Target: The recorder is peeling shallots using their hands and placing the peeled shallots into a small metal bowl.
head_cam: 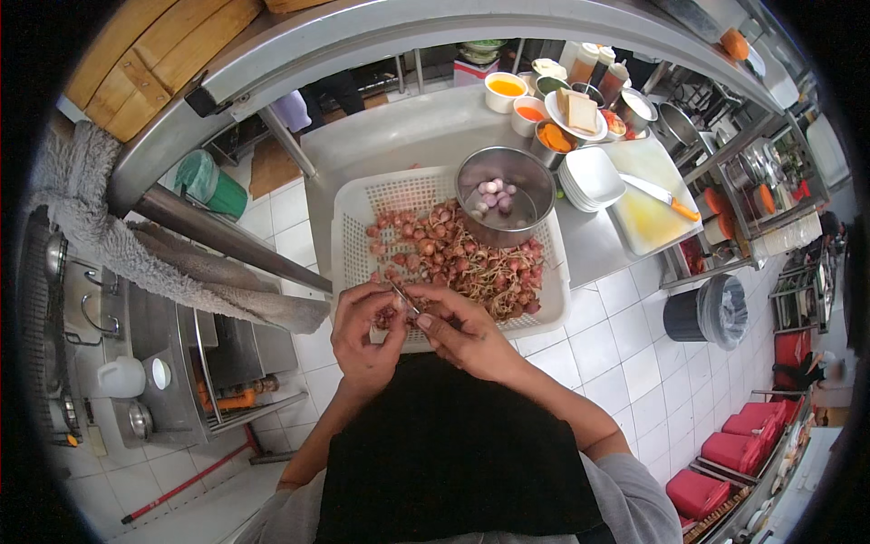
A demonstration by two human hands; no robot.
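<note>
Over the near edge of a white perforated plastic basket, my two hands meet close together. My right hand grips a small metal knife, its thin blade pointing up and left. My left hand pinches what looks like a shallot, mostly hidden by the fingers. Reddish-brown unpeeled shallots with stringy roots are heaped in the basket beyond my hands. A round stainless steel pot stands inside the basket at the far right. Several peeled shallots lie at its bottom.
Beyond the pot on the steel table are stacked white bowls, sauce tubs and a plate of bread. An orange-handled knife lies on a cutting board. A grey towel hangs at left. A lined bin stands right.
</note>
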